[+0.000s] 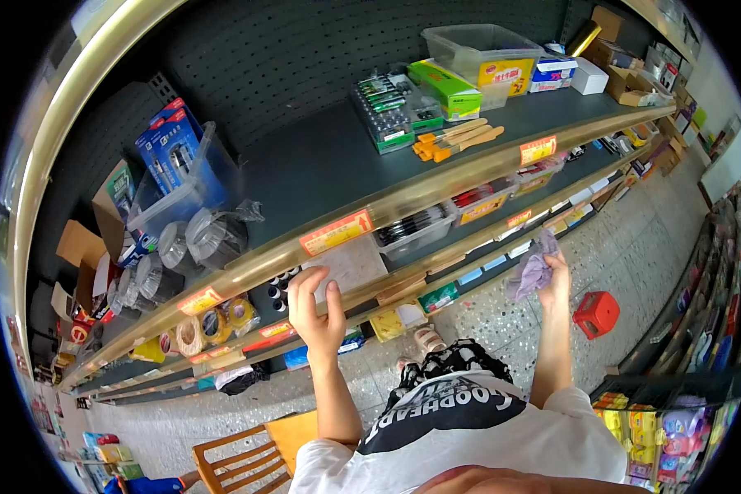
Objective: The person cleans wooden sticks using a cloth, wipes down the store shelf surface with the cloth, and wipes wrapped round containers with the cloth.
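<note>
Shelving (305, 169) ahead; purple cloth (532, 268) bunched inside closed right grip (556, 281); left grip (319, 313) half-open, empty.

Speckled flr (642, 255), blk pegboard wall (305, 49).

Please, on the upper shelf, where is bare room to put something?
The widest bare patch of the dark shelf lies between clear plastic-wrapped bundles and orange-and-wood brushes. A narrower strip runs right of the brushes, along the gold edge. Crowded: left end, by blue packs; right end, by an open cardboard box.
</note>
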Tool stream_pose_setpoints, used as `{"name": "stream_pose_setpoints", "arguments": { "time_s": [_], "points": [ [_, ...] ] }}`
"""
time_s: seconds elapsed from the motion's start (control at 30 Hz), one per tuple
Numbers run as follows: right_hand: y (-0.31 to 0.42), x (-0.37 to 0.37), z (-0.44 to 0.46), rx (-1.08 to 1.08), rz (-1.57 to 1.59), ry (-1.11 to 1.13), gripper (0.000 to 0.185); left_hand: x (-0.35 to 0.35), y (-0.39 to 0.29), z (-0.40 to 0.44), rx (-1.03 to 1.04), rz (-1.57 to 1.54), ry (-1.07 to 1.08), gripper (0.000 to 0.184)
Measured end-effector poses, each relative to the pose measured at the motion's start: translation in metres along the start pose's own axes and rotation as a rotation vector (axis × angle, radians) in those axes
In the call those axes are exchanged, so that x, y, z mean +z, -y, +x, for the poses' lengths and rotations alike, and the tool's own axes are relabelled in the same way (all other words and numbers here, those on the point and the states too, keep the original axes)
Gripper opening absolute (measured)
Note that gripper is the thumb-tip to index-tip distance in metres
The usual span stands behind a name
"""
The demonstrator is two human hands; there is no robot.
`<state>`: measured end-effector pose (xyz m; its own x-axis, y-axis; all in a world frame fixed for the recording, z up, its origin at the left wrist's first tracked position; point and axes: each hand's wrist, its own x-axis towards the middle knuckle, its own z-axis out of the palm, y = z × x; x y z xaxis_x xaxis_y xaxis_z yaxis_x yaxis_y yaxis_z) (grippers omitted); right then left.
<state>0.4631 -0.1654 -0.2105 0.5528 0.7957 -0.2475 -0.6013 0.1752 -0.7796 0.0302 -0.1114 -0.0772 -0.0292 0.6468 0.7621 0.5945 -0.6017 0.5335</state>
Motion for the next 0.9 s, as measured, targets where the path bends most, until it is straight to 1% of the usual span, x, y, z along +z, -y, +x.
{"name": "stream_pose_setpoints", "arguments": {
  "time_s": [0.03, 0.13, 0.17, 0.27, 0.33, 0.4, 0.47, 0.53, 0.57, 0.6, 0.67, 0.7, 0.73, 0.8, 0.83, 0.87, 0.9],
  "points": [
    [-0.003, -0.003, 0.000, 0.026, 0.005, -0.012, 0.052, 0.003, -0.002, 0.000, 0.008, -0.008, 0.008, 0.019],
    [0.000, 0.005, -0.006, 0.004, -0.015, -0.013, 0.051, 0.009, -0.007, 0.001, 0.026, -0.014, 0.028, 0.019],
    [0.006, 0.010, -0.002, -0.039, -0.021, -0.022, 0.055, 0.011, -0.009, 0.001, 0.027, -0.012, 0.034, 0.019],
    [0.052, 0.045, 0.008, -0.285, -0.071, 0.024, 0.063, 0.018, -0.011, 0.000, 0.020, -0.001, 0.042, 0.019],
    [0.096, 0.079, 0.017, -0.423, -0.154, -0.005, 0.063, 0.023, -0.015, 0.001, 0.024, 0.011, 0.048, 0.021],
    [0.133, 0.102, 0.037, -0.639, -0.306, 0.009, 0.061, 0.029, -0.022, 0.005, 0.038, 0.029, 0.054, 0.024],
    [0.166, 0.121, 0.063, -0.839, -0.527, 0.077, 0.059, 0.038, -0.030, 0.009, 0.035, 0.025, 0.041, 0.024],
    [0.194, 0.142, 0.084, -0.948, -0.718, 0.165, 0.058, 0.047, -0.040, 0.012, 0.030, 0.031, 0.024, 0.025],
    [0.207, 0.152, 0.091, -0.975, -0.897, 0.145, 0.059, 0.053, -0.043, 0.014, 0.032, 0.019, 0.025, 0.025],
    [0.217, 0.152, 0.109, -1.051, -1.083, 0.164, 0.057, 0.059, -0.047, 0.016, 0.036, 0.019, 0.019, 0.025],
    [0.232, 0.166, 0.122, -1.106, -1.364, 0.244, 0.057, 0.070, -0.055, 0.019, 0.047, 0.023, 0.003, 0.025],
    [0.236, 0.173, 0.124, -1.063, -1.419, 0.325, 0.054, 0.074, -0.063, 0.021, 0.029, 0.015, 0.006, 0.025],
    [0.239, 0.170, 0.140, -1.100, -1.493, 0.431, 0.050, 0.078, -0.066, 0.022, 0.033, 0.024, 0.008, 0.025],
    [0.240, 0.171, 0.160, -1.052, -1.637, 0.507, 0.047, 0.082, -0.071, 0.024, 0.018, 0.027, 0.001, 0.025],
    [0.242, 0.176, 0.161, -0.968, -1.646, 0.570, 0.045, 0.083, -0.072, 0.024, 0.007, 0.037, -0.005, 0.024],
    [0.243, 0.179, 0.163, -0.920, -1.624, 0.583, 0.044, 0.083, -0.073, 0.023, -0.008, 0.056, -0.027, 0.023],
    [0.242, 0.179, 0.165, -0.924, -1.629, 0.588, 0.044, 0.084, -0.075, 0.023, -0.022, 0.074, -0.049, 0.022]
  ]
}}
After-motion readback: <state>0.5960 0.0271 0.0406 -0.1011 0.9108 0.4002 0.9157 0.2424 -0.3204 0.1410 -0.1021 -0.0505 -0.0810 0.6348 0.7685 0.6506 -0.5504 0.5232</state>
